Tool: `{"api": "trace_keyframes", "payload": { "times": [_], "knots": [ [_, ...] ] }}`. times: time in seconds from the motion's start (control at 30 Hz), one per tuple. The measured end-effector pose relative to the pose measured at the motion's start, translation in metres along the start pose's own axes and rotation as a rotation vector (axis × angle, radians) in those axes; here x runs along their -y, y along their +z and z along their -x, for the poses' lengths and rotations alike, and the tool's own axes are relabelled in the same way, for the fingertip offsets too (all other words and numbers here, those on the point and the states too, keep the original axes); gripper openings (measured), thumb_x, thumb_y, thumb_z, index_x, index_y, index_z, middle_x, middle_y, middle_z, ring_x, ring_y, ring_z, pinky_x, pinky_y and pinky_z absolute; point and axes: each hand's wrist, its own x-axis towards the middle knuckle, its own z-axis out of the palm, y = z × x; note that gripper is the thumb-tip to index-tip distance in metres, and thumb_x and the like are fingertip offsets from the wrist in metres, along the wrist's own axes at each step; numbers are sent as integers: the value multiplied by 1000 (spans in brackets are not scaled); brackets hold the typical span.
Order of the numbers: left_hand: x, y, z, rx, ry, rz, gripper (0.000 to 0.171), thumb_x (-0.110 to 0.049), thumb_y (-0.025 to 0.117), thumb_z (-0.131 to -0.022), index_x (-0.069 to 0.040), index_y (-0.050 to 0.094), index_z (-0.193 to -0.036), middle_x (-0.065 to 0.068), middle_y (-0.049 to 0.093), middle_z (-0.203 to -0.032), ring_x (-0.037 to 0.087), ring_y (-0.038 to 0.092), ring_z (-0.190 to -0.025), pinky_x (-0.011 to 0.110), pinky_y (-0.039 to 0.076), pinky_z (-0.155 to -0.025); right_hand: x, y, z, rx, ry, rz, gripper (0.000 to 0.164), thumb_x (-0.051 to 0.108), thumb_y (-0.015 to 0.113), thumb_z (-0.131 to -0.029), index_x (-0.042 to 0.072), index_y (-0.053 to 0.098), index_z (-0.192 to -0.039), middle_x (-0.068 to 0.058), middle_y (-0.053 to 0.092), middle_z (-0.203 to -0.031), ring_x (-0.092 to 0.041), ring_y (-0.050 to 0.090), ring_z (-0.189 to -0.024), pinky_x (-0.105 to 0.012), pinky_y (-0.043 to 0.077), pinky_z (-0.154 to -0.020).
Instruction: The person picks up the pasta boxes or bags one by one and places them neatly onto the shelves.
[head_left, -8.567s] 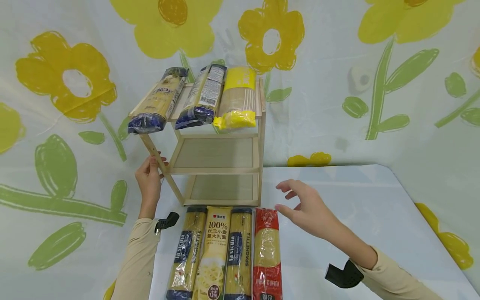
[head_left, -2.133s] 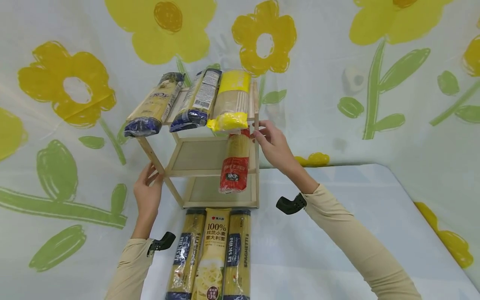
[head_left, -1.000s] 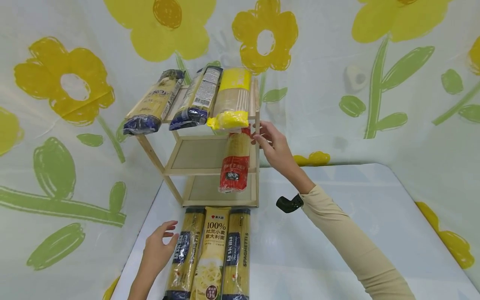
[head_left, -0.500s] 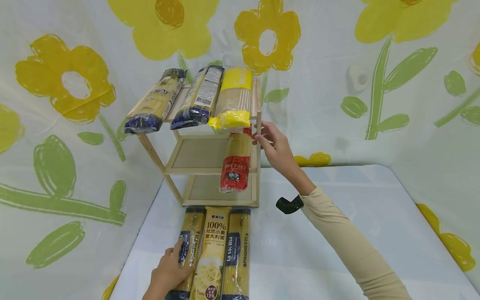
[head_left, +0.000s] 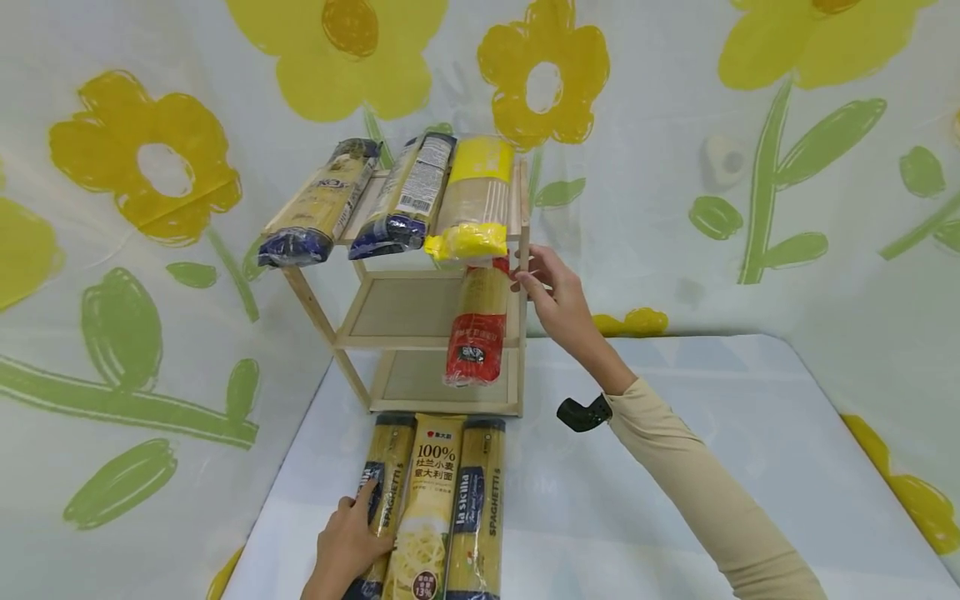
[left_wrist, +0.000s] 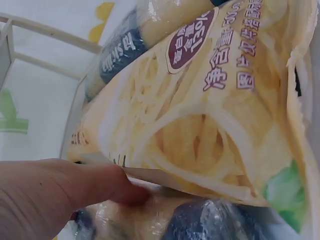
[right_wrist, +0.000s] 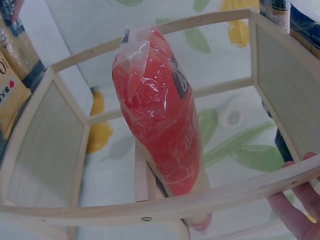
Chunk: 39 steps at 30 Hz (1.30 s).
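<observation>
Head view showed the leftmost spaghetti packet lying on the table, your left hand clasped over it, thumb along the side facing the cream packet. A blue-labelled packet lay beyond that. Behind them stood a wooden rack, your right hand curled round its right front post. A red packet jutted from the middle shelf; three more packets lay on top.

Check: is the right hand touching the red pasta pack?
Apart: the right wrist view shows open space between the right hand and the red pasta pack.
</observation>
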Motion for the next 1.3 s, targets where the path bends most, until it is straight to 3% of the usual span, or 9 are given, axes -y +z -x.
{"api": "trace_keyframes", "payload": {
  "times": [0.2, 0.5, 0.87, 1.07, 1.3],
  "knots": [
    [0, -1, -3, -20, 18, 81, 90, -13, 84, -61, -9, 40, -139, 29, 50, -99, 23, 47, -52, 34, 37, -43, -3, 1, 0, 11, 18, -10, 32, -4, 49, -96, -9, 45, -127, -30, 56, -102, -40, 60, -90, -52, 52, -77],
    [5, -11, 0, -86, 42, 164, 83, 2, 75, -60, -8, 45, -137, 17, 54, -88, 22, 46, -58, 32, 38, -46, -37, 4, -5, 3, 17, -17, 34, 5, 50, -98, 2, 46, -131, -17, 58, -103, -28, 62, -91, -47, 53, -78],
    [4, -24, 15, -151, 35, 235, 81, 9, 73, -58, -7, 50, -134, 18, 57, -89, 22, 47, -62, 31, 40, -45, -33, 3, -4, 17, -13, 20, 32, 7, 51, -98, 1, 47, -129, -17, 58, -103, -25, 63, -89, -42, 55, -76],
    [-9, -47, 22, -106, 27, 298, 84, 11, 67, -61, -12, 46, -139, 25, 55, -103, 16, 37, -47, 27, 36, -40, -38, -2, -4, 10, -6, 32, 31, 8, 50, -98, 3, 48, -129, -14, 59, -103, -24, 63, -89, -44, 54, -76],
    [-20, -80, 35, -126, 47, 278, 82, 9, 66, -63, -13, 45, -140, 29, 53, -113, 14, 34, -45, 29, 35, -40, -38, -3, -4, 10, -10, 38, 31, 10, 51, -98, 5, 48, -129, -14, 59, -104, -21, 63, -89, -37, 55, -76]
  ]
}}
